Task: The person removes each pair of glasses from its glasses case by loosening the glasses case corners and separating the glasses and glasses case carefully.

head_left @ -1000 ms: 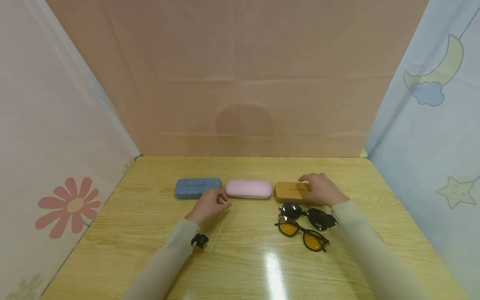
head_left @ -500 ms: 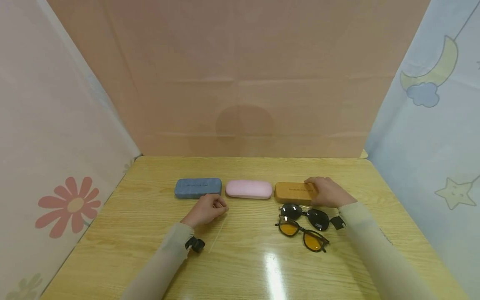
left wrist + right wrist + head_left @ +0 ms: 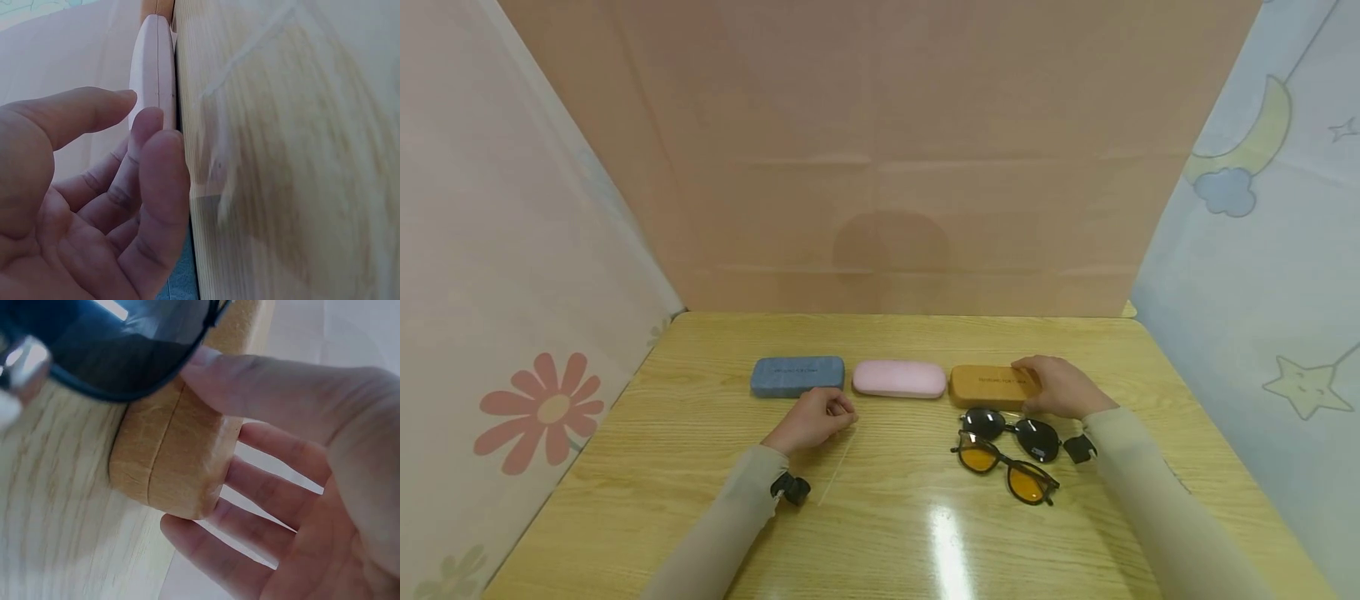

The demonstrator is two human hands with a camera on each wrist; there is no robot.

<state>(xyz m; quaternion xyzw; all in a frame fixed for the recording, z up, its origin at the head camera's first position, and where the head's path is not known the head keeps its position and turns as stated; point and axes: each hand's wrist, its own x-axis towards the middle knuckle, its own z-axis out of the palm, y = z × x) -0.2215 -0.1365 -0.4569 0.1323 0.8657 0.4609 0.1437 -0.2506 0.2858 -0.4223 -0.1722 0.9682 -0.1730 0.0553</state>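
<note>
My right hand (image 3: 1063, 387) grips the right end of a tan glasses case (image 3: 992, 386), which lies shut on the table. In the right wrist view the thumb (image 3: 250, 381) lies along its near side and the fingers reach around the far side. My left hand (image 3: 811, 419) rests on the table with loosely curled fingers, holding nothing, just in front of the gap between a blue glasses case (image 3: 797, 377) and a pink glasses case (image 3: 899, 379). Black sunglasses (image 3: 1036, 439) lie right in front of the tan case. Nearer me are orange-tinted glasses (image 3: 1026, 483).
All three cases stand in a row on the wooden table (image 3: 737, 533). A brown paper-like panel (image 3: 887, 167) rises behind it, with patterned cloth (image 3: 1262, 333) at the sides. Black wrist devices (image 3: 792, 488) sit at both sleeves.
My right hand has shifted right, from over the top of the tan case to its right end. The left hand has drawn back slightly toward me. The cases and glasses stay in place.
</note>
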